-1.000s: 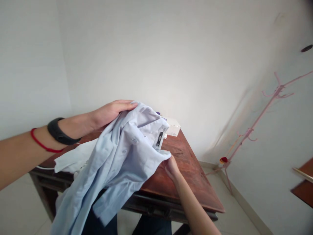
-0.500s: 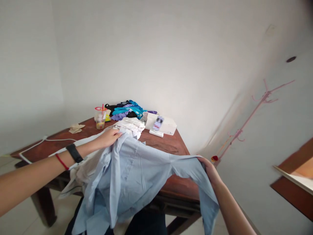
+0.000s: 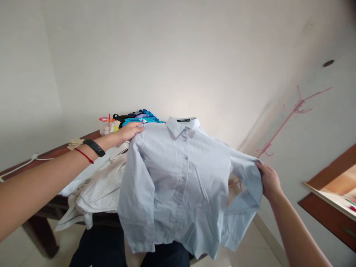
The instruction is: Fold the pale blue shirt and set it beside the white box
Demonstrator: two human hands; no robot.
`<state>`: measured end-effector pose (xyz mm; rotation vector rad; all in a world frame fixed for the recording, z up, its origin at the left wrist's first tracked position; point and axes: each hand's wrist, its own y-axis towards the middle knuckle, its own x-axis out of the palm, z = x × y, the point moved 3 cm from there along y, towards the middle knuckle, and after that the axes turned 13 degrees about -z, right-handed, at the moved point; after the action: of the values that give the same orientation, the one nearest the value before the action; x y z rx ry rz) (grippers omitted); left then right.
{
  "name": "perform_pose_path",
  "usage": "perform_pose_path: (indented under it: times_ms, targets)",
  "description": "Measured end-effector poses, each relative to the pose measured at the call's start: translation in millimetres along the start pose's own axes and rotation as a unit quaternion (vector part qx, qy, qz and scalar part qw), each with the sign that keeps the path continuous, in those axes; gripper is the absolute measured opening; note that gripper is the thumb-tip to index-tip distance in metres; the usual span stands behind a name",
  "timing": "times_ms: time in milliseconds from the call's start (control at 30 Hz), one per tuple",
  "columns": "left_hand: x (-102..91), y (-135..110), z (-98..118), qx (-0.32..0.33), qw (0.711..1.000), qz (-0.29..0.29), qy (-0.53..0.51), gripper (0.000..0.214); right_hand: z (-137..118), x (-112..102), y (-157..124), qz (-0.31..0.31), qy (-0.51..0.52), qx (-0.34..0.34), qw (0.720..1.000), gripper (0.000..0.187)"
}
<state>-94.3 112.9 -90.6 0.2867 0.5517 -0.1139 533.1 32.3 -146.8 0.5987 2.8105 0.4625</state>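
Observation:
A pale blue button-up shirt (image 3: 180, 178) hangs spread out in the air in front of me, collar up and buttons facing me. My left hand (image 3: 128, 131) grips its shoulder on the left side; a black band and a red string are on that wrist. My right hand (image 3: 269, 181) is closed on the other shoulder at the right. Both sleeves hang down. The shirt hides most of the wooden table (image 3: 41, 163) behind it.
A white striped garment (image 3: 97, 189) lies on the table edge at the left. At the back are a plastic cup with a red straw (image 3: 107, 125) and a heap of blue and dark clothes (image 3: 139, 115). A pink coat stand (image 3: 289, 118) is by the right wall.
The shirt was bunched up over the table; my hands have moved apart and lifted it, so it now hangs spread open with the collar on top.

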Motion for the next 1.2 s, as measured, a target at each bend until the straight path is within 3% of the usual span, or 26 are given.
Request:
perform_pose_path:
  times_ms: [100, 200, 333, 433, 567, 700, 800, 967, 1033, 1200]
  targets:
    - [28.2, 2.8, -34.1, 0.023, 0.983, -0.079, 0.162, 0.023, 39.9, 20.2, -4.4, -0.113, -0.046, 0.083, 0.989, 0.033]
    - [53.0, 7.3, -67.6, 0.010, 0.964, -0.118, 0.237, 0.020, 79.2, 42.2, -6.2, -0.204, -0.165, 0.049, 0.964, 0.023]
    - [69.3, 16.2, -93.5, -0.018, 0.958, -0.149, 0.245, 0.018, 108.3, 70.3, -7.2, -0.246, -0.260, 0.009, 0.934, 0.014]
    - [73.8, 19.4, -98.6, -0.046, 0.951, -0.168, 0.257, 0.025, 102.5, 104.2, -12.7, -0.257, -0.291, -0.046, 0.920, 0.028]
    - [82.7, 23.9, -86.6, -0.072, 0.938, -0.154, 0.302, 0.049, 89.1, 175.3, -19.6, -0.360, -0.239, -0.099, 0.896, 0.043]
    - [101.6, 37.3, -73.8, -0.080, 0.922, -0.173, 0.338, 0.056, 95.6, 240.8, -3.4, -0.356, -0.156, -0.021, 0.921, 0.047]
    - [112.4, 48.4, -77.5, -0.085, 0.911, -0.203, 0.348, 0.048, 106.5, 273.6, 14.9, -0.345, -0.194, 0.011, 0.918, 0.042]
    - [114.3, 56.6, -89.5, -0.057, 0.910, -0.204, 0.357, 0.018, 121.3, 292.7, 28.4, -0.370, -0.306, -0.020, 0.877, 0.019]
    - [112.3, 60.1, -89.4, -0.037, 0.915, -0.187, 0.356, 0.018, 124.6, 289.4, 31.3, -0.372, -0.306, -0.023, 0.876, 0.012]
    - [114.0, 81.1, -88.1, -0.015, 0.919, -0.132, 0.372, 0.023, 119.3, 270.7, 52.8, -0.312, -0.322, -0.028, 0.893, 0.023]
